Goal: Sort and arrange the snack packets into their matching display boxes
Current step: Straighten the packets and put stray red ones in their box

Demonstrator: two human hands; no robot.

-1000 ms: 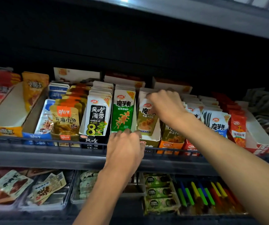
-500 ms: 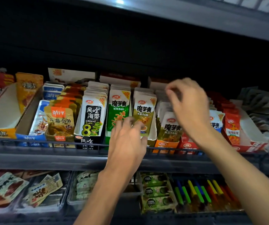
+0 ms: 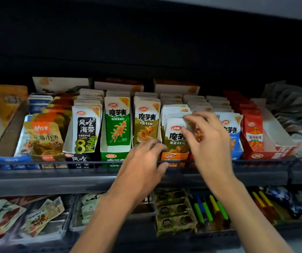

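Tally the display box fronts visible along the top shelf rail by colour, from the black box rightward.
black box: 1
green box: 1
orange box: 1
blue box: 1
red box: 2, the other a sliver beside the right hand
Total: 6 in view; the left hand may cover another.

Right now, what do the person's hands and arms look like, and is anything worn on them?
The left hand and right hand are bare: no gloves, and no rings or watch that I can see. The left forearm and right forearm are bare too, with no sleeve in view.
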